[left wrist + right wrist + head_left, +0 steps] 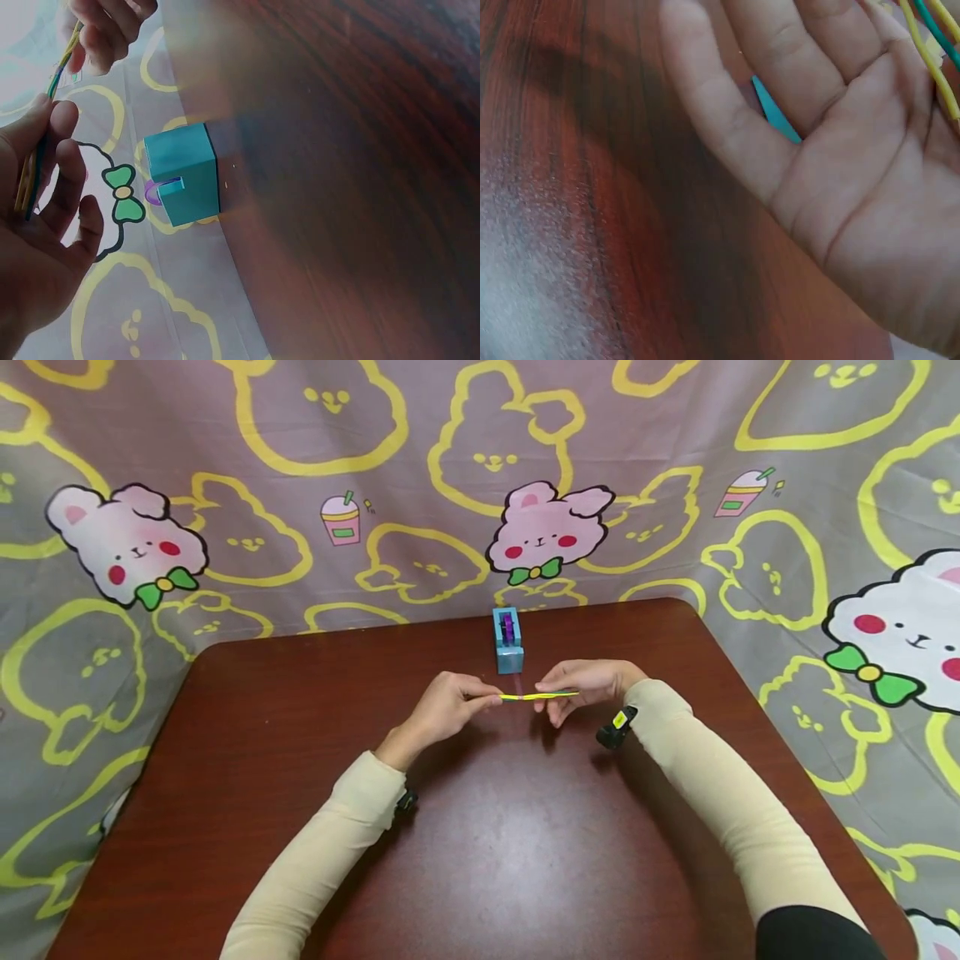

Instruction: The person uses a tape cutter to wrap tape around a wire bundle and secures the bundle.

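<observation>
A thin bundle of yellow, green and blue wires (529, 697) is held level above the table between both hands. The left hand (448, 706) pinches its left end between thumb and fingers; in the left wrist view that hand (45, 195) has its other fingers loosely bent. The right hand (587, 682) holds the other end near the thumb and forefinger. In the right wrist view, the wires (932, 64) cross beside the palm of the right hand (840, 150), its lower fingers extended. Just behind the bundle stands a blue tape dispenser (510, 658) with a purple reel.
The brown table (300, 793) has a patterned cloth (420, 468) hanging behind it and at its sides. The blue dispenser (187, 172) stands near the table's back edge. Black wrist devices hang at both sleeves.
</observation>
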The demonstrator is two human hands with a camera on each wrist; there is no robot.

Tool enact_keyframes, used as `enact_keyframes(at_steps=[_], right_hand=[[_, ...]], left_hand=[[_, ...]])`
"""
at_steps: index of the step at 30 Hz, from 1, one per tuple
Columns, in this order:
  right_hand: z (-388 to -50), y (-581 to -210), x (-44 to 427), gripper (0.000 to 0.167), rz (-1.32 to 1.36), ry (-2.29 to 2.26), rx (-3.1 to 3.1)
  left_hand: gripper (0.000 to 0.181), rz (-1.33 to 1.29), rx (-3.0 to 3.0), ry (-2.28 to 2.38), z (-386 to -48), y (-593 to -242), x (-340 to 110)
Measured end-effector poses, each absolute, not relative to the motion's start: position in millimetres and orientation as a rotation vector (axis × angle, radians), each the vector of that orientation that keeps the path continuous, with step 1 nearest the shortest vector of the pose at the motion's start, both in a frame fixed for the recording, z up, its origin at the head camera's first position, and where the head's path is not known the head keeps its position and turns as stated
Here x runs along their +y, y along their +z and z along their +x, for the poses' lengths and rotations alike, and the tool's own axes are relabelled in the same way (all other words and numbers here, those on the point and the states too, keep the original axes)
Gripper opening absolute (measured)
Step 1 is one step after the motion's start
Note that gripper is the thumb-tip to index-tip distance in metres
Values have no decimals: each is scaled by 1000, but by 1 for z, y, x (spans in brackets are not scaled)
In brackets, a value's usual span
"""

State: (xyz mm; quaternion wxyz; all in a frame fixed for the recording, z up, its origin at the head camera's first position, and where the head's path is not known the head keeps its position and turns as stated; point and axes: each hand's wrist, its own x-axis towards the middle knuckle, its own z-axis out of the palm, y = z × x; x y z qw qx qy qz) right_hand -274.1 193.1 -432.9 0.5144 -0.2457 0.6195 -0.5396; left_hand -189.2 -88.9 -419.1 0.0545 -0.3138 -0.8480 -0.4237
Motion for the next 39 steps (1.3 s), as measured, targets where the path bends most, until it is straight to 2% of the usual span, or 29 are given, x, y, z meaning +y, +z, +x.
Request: enact_keyframes(at_steps=[11, 20, 24, 30, 35, 39], right_hand=[[-270, -426, 192, 36, -698, -1226, 1444], [-260, -391, 188, 24, -915, -971, 1879], [-248, -375, 186, 14, -1010, -905, 2087], [-228, -359, 183, 11, -1193, -747, 2383], [-214, -358, 181, 9, -1331, -633, 2593], [-206, -365, 182, 5, -1405, -586, 2742]], left_hand=[[11, -1012, -2597, -1131, -188, -423, -86], [12, -953, -2613, -1158, -188, -424, -85], [14, -901, -2651, -1290, -189, -422, -85], [19, -887, -2713, -1483, -194, -419, -83], [21, -830, -2742, -1658, -201, -419, -83], [32, -736, -2754, -1905, -211, -420, -84]])
